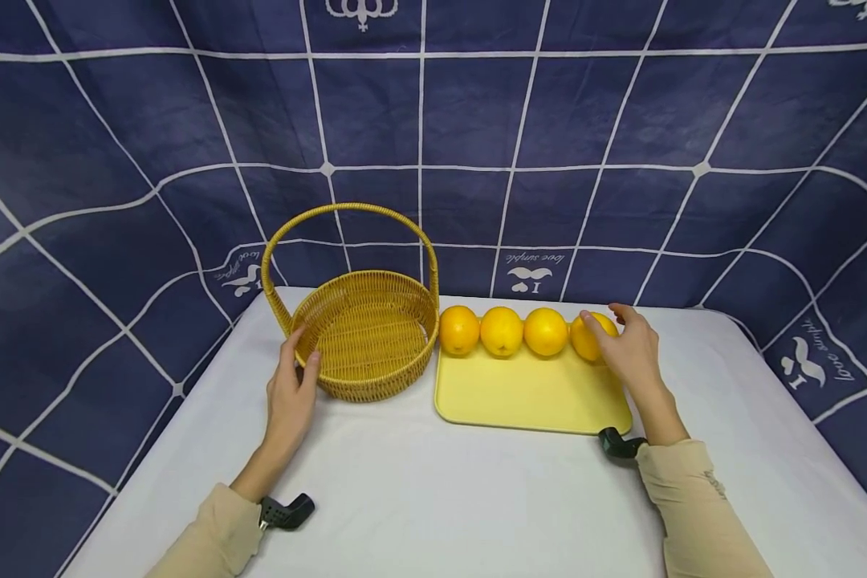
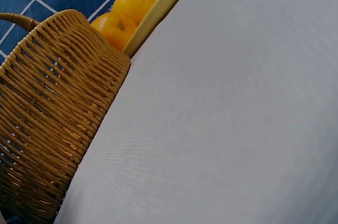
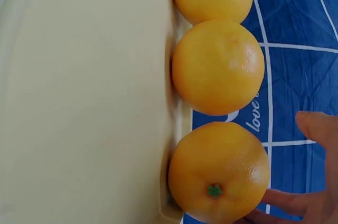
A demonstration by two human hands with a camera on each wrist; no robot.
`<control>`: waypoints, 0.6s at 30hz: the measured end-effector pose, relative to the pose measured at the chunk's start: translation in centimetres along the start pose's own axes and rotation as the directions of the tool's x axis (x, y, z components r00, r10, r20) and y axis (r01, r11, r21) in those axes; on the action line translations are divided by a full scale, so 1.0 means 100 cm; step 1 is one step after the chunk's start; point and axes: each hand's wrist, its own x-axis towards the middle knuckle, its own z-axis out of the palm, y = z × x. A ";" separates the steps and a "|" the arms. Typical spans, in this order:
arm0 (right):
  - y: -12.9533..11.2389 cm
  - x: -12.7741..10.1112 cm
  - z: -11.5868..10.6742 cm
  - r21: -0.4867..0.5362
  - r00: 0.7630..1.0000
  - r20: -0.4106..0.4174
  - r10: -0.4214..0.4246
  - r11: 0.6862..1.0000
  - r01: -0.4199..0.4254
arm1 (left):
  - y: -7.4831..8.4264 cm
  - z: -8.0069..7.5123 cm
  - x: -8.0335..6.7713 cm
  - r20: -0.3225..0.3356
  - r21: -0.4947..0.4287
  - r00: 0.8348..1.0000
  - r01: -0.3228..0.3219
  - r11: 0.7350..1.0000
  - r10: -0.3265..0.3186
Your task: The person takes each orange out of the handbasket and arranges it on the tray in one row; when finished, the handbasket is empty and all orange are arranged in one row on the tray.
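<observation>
A woven basket with a tall arched handle stands left of centre on the table. My left hand holds its left rim, thumb over the near side and fingers along the outer left; in the left wrist view the basket hides most of that hand. Several oranges line the far edge of a yellow tray. Around the rightmost orange is my right hand, fingers at its far right side. The thumb stands apart from the fruit in the right wrist view.
The tray's left end sits right beside the basket. A white cloth covers the table, and a dark blue checked curtain hangs behind and at both sides. Each wrist carries a black device, such as the left one.
</observation>
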 end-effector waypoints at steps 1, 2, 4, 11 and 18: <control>0.000 0.000 0.000 -0.001 1.000 -0.004 -0.008 1.000 0.008 | 0.000 0.000 0.000 0.000 0.000 1.000 -0.003 1.000 0.003; 0.000 0.000 0.000 -0.001 1.000 -0.009 -0.016 1.000 0.016 | 0.000 0.000 0.000 0.000 0.001 1.000 -0.006 1.000 0.006; -0.001 -0.001 0.000 -0.007 0.999 -0.014 -0.035 0.999 0.035 | -0.001 0.000 -0.001 -0.001 0.003 1.000 -0.008 1.000 0.008; -0.013 -0.005 0.003 -0.011 0.989 -0.047 -0.141 0.990 0.140 | -0.003 0.001 -0.003 -0.006 0.015 1.000 -0.011 1.000 0.011; -0.019 -0.008 0.011 -0.016 0.977 -0.065 -0.204 0.979 0.204 | -0.001 -0.006 0.001 0.001 0.093 0.999 -0.035 0.995 0.035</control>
